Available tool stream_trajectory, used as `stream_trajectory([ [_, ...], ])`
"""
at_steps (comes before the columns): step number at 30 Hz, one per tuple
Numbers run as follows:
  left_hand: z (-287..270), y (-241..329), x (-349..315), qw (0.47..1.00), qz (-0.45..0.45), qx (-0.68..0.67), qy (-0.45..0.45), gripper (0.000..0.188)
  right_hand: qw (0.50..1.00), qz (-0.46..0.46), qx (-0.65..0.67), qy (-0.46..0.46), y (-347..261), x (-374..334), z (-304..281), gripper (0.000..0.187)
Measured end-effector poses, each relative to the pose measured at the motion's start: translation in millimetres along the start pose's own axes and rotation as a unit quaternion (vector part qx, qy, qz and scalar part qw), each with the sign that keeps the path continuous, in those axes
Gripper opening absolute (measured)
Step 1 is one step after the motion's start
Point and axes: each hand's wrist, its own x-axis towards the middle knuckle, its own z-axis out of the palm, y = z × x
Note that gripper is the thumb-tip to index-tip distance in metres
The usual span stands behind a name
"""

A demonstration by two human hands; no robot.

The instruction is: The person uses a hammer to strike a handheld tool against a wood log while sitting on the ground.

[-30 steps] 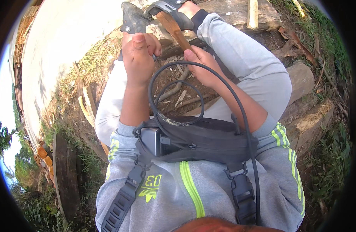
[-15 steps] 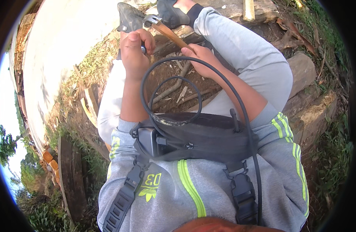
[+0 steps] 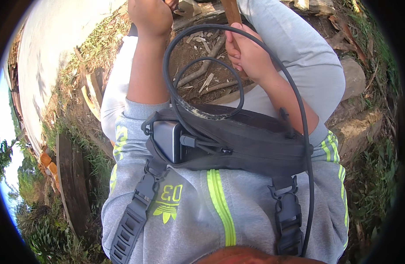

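My right hand (image 3: 248, 55) is closed around a brown wooden tool handle (image 3: 232, 11) that runs up out of the top edge, so the tool's head is out of view. My left hand (image 3: 149, 15) is held up at the top edge beside it with fingers curled. The edge cuts it off, and I cannot see whether it holds anything. Both forearms reach forward between my knees in grey trousers (image 3: 299, 39). Below the hands lie dry sticks (image 3: 202, 72) on bare soil.
A black chest pouch (image 3: 255, 141) holds a grey power bank (image 3: 167, 138), and a black cable (image 3: 301, 114) loops up from it around my right hand. A stone (image 3: 354, 77) lies to the right. A dark plank (image 3: 72, 176) and a pale paved surface (image 3: 57, 39) are on the left.
The view has tilted down and closer. The tool's dark metal head and the shoe have slid out of the top edge. Both hands now sit at the very top.
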Motion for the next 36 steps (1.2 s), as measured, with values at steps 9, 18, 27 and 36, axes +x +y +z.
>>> stream_trajectory([
  [9,4,2,44,0.981,0.027,0.15,0.124,0.062,0.985,0.153,0.078,-0.007,15,0,-2,0.042],
  [18,1,19,87,0.975,-0.073,0.202,0.052,0.048,0.986,0.108,0.042,0.117,-11,-23,-32,0.042],
  [27,-2,8,33,0.973,0.007,0.231,0.01,0.058,0.982,0.033,-0.173,0.069,-10,3,-17,0.05],
  [36,7,-22,-2,0.985,0.026,0.165,-0.049,0.052,0.922,0.029,-0.383,0.04,7,34,-13,0.057],
])
